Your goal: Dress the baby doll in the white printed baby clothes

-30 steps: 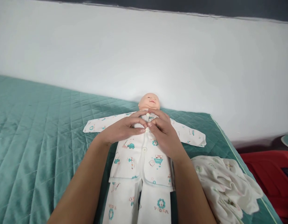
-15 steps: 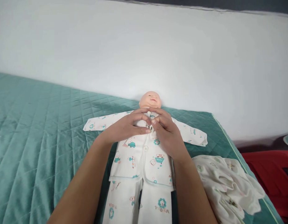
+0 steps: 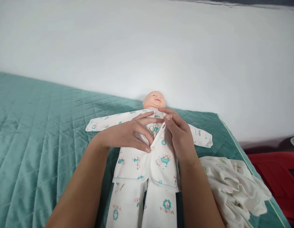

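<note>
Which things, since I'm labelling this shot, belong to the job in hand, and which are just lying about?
Job in hand: printed jacket; left hand, thumb at a button; right hand, gripping the jacket's edge; doll; matching trousers.
Lying about: crumpled cloth; red item at right.

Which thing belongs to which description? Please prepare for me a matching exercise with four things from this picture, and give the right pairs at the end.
Things
1. Left hand
2. Right hand
3. Doll's head
4. Crumpled printed cloth

Descriptions
A. At the far edge of the green bedspread, by the pale wall
B. Holding the edge of the white jacket by a buttonhole
C. Lying in folds at the right side of the picture
D. Thumb at a lower button, fingers spread

Right pairs: 1-D, 2-B, 3-A, 4-C
</note>
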A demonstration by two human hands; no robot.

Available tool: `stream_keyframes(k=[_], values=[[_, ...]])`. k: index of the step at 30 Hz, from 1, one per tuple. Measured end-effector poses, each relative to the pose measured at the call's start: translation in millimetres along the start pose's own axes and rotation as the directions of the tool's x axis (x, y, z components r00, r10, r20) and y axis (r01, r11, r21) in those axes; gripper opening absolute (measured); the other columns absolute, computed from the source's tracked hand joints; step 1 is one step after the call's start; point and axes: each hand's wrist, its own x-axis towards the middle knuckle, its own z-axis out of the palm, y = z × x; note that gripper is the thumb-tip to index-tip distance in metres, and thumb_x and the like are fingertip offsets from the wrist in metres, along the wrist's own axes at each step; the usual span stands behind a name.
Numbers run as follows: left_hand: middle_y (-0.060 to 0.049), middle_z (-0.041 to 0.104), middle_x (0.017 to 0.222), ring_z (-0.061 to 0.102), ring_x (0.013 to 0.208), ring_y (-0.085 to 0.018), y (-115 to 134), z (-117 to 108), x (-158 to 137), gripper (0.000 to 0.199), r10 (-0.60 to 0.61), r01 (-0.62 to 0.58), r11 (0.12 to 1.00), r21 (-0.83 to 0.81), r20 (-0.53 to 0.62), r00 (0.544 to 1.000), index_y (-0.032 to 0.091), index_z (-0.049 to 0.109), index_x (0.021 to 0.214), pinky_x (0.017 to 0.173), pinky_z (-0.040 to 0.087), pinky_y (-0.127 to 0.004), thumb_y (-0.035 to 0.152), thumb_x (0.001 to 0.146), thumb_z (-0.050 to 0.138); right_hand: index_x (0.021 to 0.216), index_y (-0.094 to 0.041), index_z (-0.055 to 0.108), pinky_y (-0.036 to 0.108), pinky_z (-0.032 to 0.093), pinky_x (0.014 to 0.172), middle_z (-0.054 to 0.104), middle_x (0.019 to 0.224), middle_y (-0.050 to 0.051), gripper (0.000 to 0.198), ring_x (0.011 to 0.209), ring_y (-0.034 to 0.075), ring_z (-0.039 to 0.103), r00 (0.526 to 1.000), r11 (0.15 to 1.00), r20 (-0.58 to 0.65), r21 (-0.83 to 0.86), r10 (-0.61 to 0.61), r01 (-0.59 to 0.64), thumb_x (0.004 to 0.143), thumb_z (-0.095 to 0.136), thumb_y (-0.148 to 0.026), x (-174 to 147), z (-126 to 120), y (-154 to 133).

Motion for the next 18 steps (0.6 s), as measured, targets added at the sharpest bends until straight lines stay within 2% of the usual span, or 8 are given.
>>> stream_keyframes(k=[2,4,6,8,13,18], values=[[0.005,0.049,0.151,0.009,0.155,-0.034,1,-1,-1,0.016,0.011,-0.011,1.000,-0.009,0.003,1.000,0.028,0.076,0.078,0.120,0.028,-0.048,0.044,0.078,0.076,0.072,-0.024,0.064,0.043,0.045,0.106,0.063,0.134,0.001,0.032,0.127,0.025,0.056,0.999,1.000,0.040,0.015,-0.011,0.011,0.095,0.053,-0.044,-1,0,-3],[0.001,0.057,0.142,0.024,0.150,-0.033,0,-1,-2,0.015,0.027,-0.027,0.999,-0.019,0.013,1.000,0.028,0.076,0.079,0.118,0.033,-0.045,0.042,0.078,0.075,0.071,-0.025,0.067,0.045,0.042,0.110,0.064,0.133,0.000,0.030,0.132,0.024,0.051,0.991,0.999,0.121,-0.004,-0.053,0.054,0.095,0.056,-0.040,-3,1,-9],[-0.002,0.063,0.133,0.040,0.141,-0.032,-1,-2,-3,0.014,0.046,-0.045,0.999,-0.028,0.022,0.999,0.027,0.076,0.081,0.115,0.037,-0.044,0.040,0.080,0.073,0.073,-0.028,0.071,0.046,0.037,0.115,0.066,0.131,-0.002,0.031,0.136,0.023,0.048,0.965,0.989,0.240,-0.079,-0.105,0.127,0.097,0.053,-0.035,-5,1,-18],[-0.004,0.063,0.131,0.048,0.133,-0.031,-2,-3,-3,0.013,0.070,-0.069,0.997,-0.037,0.029,0.997,0.025,0.075,0.082,0.112,0.040,-0.044,0.038,0.081,0.072,0.073,-0.030,0.074,0.047,0.031,0.120,0.066,0.130,-0.006,0.035,0.139,0.022,0.045,0.928,0.969,0.347,-0.148,-0.138,0.200,0.099,0.050,-0.032,-7,0,-27],[-0.006,0.055,0.142,0.050,0.130,-0.031,-3,-5,-2,0.012,0.120,-0.118,0.992,-0.052,0.045,0.992,0.024,0.075,0.088,0.104,0.048,-0.043,0.031,0.082,0.068,0.066,-0.028,0.070,0.050,0.024,0.124,0.061,0.137,-0.010,0.035,0.141,0.024,0.042,0.871,0.930,0.471,-0.241,-0.139,0.279,0.097,0.054,-0.028,-12,-7,-42],[-0.004,0.054,0.144,0.046,0.134,-0.031,-3,-6,-1,0.008,0.128,-0.125,0.987,-0.097,0.027,0.991,0.024,0.074,0.081,0.102,0.049,-0.041,0.031,0.080,0.071,0.059,-0.026,0.064,0.051,0.031,0.120,0.060,0.137,-0.010,0.039,0.140,0.026,0.043,0.866,0.935,0.485,-0.239,-0.117,0.261,0.096,0.052,-0.021,-14,-9,-46]])
